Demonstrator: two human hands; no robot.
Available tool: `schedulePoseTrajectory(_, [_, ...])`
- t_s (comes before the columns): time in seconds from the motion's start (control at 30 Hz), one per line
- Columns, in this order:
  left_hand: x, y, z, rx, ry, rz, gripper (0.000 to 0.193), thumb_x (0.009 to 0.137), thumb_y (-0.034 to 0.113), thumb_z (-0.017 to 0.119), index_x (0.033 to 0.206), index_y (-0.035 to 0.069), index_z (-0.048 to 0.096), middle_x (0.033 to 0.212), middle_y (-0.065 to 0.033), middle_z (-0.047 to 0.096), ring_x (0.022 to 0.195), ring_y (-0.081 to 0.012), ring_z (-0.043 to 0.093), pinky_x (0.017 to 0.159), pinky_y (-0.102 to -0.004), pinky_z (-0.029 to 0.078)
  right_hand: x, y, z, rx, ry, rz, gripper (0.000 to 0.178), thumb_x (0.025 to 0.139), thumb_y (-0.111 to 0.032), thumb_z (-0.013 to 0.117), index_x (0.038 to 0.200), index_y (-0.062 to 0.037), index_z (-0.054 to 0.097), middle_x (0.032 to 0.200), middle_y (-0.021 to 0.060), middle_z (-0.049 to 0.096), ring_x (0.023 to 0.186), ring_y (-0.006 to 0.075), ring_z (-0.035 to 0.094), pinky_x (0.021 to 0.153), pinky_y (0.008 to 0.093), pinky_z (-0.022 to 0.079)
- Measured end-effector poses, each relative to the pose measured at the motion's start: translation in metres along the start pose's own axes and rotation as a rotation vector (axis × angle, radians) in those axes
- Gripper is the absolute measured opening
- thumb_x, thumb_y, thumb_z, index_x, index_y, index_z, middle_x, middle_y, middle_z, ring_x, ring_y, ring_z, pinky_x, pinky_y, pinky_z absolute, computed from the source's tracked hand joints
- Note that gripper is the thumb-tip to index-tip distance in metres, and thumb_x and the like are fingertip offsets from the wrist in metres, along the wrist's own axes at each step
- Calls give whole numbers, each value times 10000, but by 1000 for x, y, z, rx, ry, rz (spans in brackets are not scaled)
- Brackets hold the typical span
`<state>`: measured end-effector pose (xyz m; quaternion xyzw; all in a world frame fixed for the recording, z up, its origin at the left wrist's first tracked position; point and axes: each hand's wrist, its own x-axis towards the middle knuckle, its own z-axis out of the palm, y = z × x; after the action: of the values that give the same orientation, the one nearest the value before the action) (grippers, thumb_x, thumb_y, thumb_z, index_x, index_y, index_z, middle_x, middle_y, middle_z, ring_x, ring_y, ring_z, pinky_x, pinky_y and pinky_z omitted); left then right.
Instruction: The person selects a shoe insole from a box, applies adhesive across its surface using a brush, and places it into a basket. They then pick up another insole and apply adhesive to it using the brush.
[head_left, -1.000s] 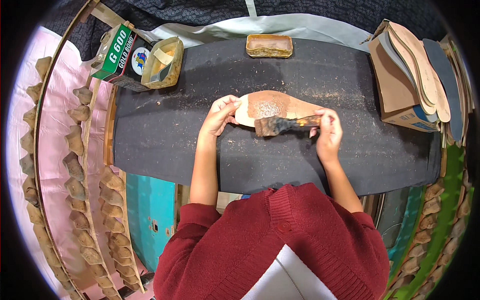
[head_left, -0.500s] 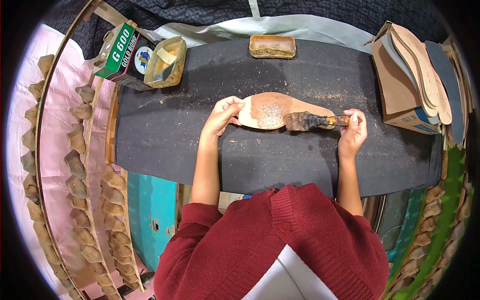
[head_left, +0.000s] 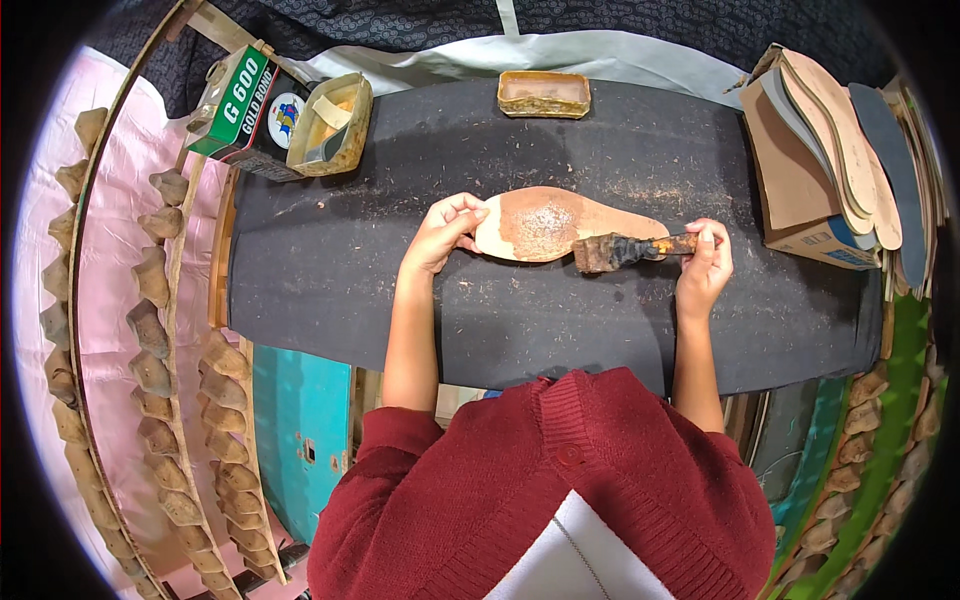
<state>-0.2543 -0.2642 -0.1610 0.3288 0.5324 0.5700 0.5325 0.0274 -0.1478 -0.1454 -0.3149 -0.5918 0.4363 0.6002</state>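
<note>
A tan shoe insole (head_left: 545, 222) lies sideways above the dark worktable, its wide end to the left, with a wet brown patch over that part. My left hand (head_left: 446, 232) pinches the wide end between thumb and fingers. In my right hand (head_left: 706, 262) is a paintbrush (head_left: 635, 250) with a black-wrapped middle and an orange-marked handle, its grip closed near the handle's end. The brown bristles point left, at the insole's near edge; whether they touch it, I cannot tell.
A green and black tin (head_left: 245, 108) and a shallow tray with scraps (head_left: 355, 150) stand far left. Another small tray (head_left: 545, 96) sits at the back. A cardboard box (head_left: 800, 190) with several insoles is at right. Shoe lasts (head_left: 150, 330) line racks on the left. Crumbs litter the tabletop (head_left: 560, 320).
The brush head has dropped slightly toward me, from over the insole to its near edge, and the brush has turned. The left hand keeps its hold with little movement.
</note>
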Motion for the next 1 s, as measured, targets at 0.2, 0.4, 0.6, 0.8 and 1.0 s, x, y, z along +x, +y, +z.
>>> schedulePoseTrajectory(0.2, [0, -1, 1, -40, -26, 37, 128, 762, 165, 563, 797, 54, 513, 656, -1, 550, 539, -52, 531, 449, -171, 450, -23, -13, 26, 206, -232, 210, 153, 869, -152, 392, 883, -27, 480, 777, 26, 489, 486, 30, 405, 422, 153, 341])
schedulePoseTrajectory(0.4, [-2, 1, 2, -23, -15, 45, 123, 759, 160, 566, 796, 55, 513, 650, 1, 551, 523, -50, 528, 448, -166, 442, -22, -12, 23, 110, -248, 112, 143, 862, -166, 399, 859, -46, 478, 821, 14, 484, 507, 14, 367, 435, 139, 311])
schedulePoseTrajectory(0.6, [-3, 2, 2, -18, -20, 43, 122, 759, 164, 566, 793, 59, 515, 646, 2, 553, 521, -47, 527, 448, -160, 435, -17, -12, 11, 119, -151, 86, 147, 849, -164, 418, 815, -40, 489, 771, 10, 492, 511, 14, 376, 432, 143, 308])
schedulePoseTrajectory(0.8, [-3, 3, 7, -12, 1, 47, 107, 757, 153, 548, 785, 66, 493, 636, 16, 531, 502, -28, 495, 435, -146, 401, -26, -12, 21, 176, -374, 131, 150, 860, -129, 393, 869, -8, 481, 860, 59, 484, 564, 56, 456, 457, 160, 384])
schedulePoseTrajectory(1.0, [-3, 3, 4, -13, -15, 41, 114, 758, 156, 556, 791, 61, 502, 645, 11, 541, 519, -39, 514, 443, -156, 419, -20, -13, 19, 104, -274, 93, 145, 853, -131, 418, 856, -9, 496, 785, 39, 515, 512, 39, 445, 441, 159, 377])
